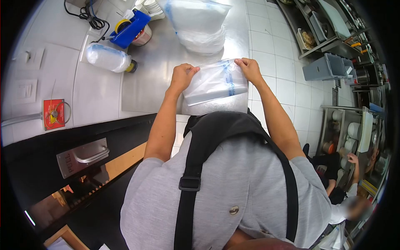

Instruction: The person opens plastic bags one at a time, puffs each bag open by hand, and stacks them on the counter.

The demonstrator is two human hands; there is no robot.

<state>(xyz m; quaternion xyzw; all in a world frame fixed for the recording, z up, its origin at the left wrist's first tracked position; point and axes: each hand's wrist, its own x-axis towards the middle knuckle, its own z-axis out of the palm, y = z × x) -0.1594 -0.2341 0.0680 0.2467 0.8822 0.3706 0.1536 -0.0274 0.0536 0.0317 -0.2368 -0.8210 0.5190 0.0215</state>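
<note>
A clear plastic bag point(214, 85) with blue print is stretched flat between my two hands, just above the front of the steel table point(154, 85). My left hand point(183, 77) pinches its upper left corner between thumb and fingers. At the upper right corner, my right hand point(249, 70) grips the bag the same way. Beyond it on the table stands a large stack of clear plastic bags point(198, 25), wrapped in plastic.
Left of the table lie a plastic-wrapped bottle or roll point(107, 57) and a blue tape dispenser point(131, 30). A black door point(25, 166) with a pull handle is at my left. At right are a grey bin point(318, 68), shelves, and another person point(327, 166).
</note>
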